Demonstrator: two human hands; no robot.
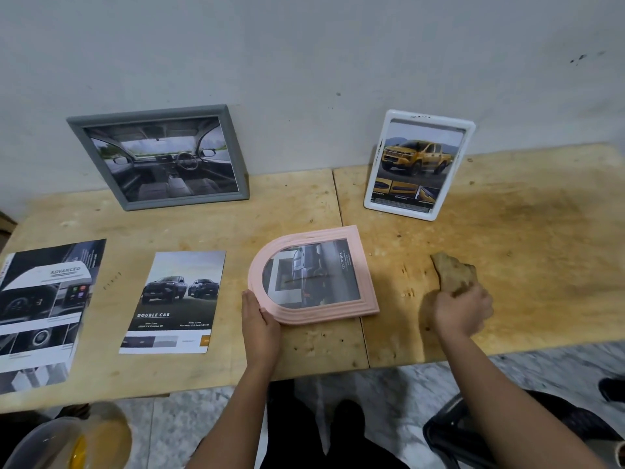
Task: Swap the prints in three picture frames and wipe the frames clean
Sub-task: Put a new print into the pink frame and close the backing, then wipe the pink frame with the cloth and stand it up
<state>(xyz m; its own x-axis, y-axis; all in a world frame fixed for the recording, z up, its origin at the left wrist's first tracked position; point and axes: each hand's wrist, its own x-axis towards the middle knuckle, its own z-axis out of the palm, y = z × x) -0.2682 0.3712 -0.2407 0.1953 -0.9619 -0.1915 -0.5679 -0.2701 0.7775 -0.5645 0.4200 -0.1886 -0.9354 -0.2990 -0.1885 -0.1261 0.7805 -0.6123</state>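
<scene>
A pink arched frame [363, 272] lies flat near the table's front, a dark truck print inside it. My left hand [260, 321] grips its lower left edge. To the right, my right hand [461, 309] clutches a tan cloth [451, 270] against the tabletop. A grey frame [159, 157] with a car-interior print leans on the wall at the back left. A white frame [419, 164] with a yellow truck print leans at the back right. Two loose prints lie flat on the left: a "Double Cab" sheet [174, 301] and a larger dashboard sheet [44, 309].
The wooden table [527, 231] is made of two boards with a seam down the middle. A clear plastic container [67, 441] with something yellow sits below the front left edge. A dark stool [449, 431] stands on the marble floor at the lower right.
</scene>
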